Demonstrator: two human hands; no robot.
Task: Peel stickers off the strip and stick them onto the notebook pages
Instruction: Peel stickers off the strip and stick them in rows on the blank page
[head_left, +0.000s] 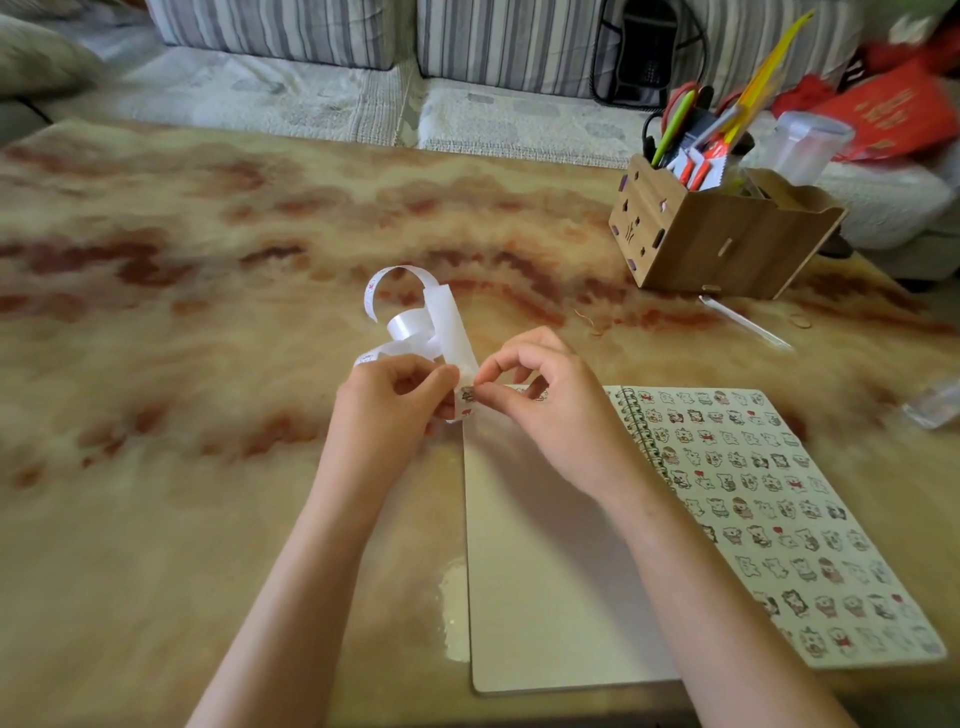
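Left hand (395, 397): centre of the frame, fingers curled, thumb and forefinger pinching the lower end of the sticker strip (449, 322).
Right hand (545, 410): just right of the left hand, thumb and forefinger pinched on a small sticker (467, 396) at the strip's end, the other fingers curled.
Sticker strip: white, held above the bench (208, 312) at centre, with its free length curling up in loops behind the hands.
Notebook (550, 597): spiral-bound, open on the bench at lower right. The left page is blank and the right page is filled with rows of small cartoon stickers.
Bench: marbled tan and red-brown top.
Wooden organizer (717, 239): upper right, holding pens and scissors.
Sofa (291, 31): striped cushions along the top edge.
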